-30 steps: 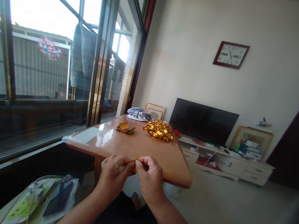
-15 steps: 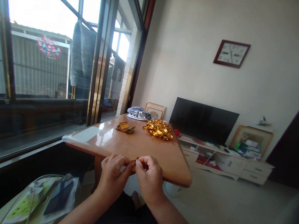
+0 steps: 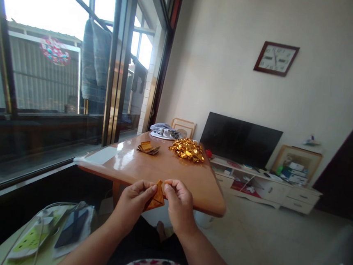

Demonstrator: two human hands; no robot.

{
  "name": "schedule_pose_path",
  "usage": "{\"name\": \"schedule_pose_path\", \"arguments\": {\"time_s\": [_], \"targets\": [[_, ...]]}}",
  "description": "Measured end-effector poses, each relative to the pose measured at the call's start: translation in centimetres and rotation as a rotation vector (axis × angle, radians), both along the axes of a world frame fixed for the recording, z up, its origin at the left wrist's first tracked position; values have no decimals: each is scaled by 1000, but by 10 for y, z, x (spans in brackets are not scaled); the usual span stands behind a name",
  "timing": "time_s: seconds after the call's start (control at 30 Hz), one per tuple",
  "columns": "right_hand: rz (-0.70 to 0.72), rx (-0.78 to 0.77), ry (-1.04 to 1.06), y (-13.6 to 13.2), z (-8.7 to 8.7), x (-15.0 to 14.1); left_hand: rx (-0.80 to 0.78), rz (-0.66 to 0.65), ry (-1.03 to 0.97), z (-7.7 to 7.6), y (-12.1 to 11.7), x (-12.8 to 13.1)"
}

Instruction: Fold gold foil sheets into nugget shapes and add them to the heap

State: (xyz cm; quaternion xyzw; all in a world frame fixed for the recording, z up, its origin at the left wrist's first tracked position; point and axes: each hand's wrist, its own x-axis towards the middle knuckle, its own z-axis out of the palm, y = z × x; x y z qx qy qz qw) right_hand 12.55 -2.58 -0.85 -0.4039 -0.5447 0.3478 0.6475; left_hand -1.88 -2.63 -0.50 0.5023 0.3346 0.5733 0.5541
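My left hand (image 3: 134, 198) and my right hand (image 3: 179, 202) meet just in front of the near edge of the wooden table (image 3: 173, 174). Both pinch a small folded piece of gold foil paper (image 3: 157, 196), which shows as a pointed triangle between the thumbs. Farther back on the table lies a heap of folded gold foil pieces (image 3: 187, 149). To its left sits a small stack of flat gold sheets (image 3: 148, 148).
A grey cloth (image 3: 163, 131) lies at the table's far end by the window. A phone (image 3: 71, 228) and papers rest on a surface at lower left. A dark TV (image 3: 240, 139) on a low white cabinet (image 3: 267, 186) and a wall clock (image 3: 276, 58) stand beyond.
The gold paper, barely visible between my fingers before, now shows as a larger triangle. My hands have shifted slightly, and the view has tilted down a little.
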Motion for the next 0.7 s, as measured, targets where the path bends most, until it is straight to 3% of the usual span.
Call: {"name": "schedule_pose_path", "arguments": {"time_s": [0.23,0.43,0.7], "targets": [[207,-80,128,2,6,6,-70,-101,-63,1,3,-6],[120,-85,65,0,11,9,-79,-137,-67,3,3,-8],[173,-100,39,2,6,7,96,35,124,-6,10,-7]]}}
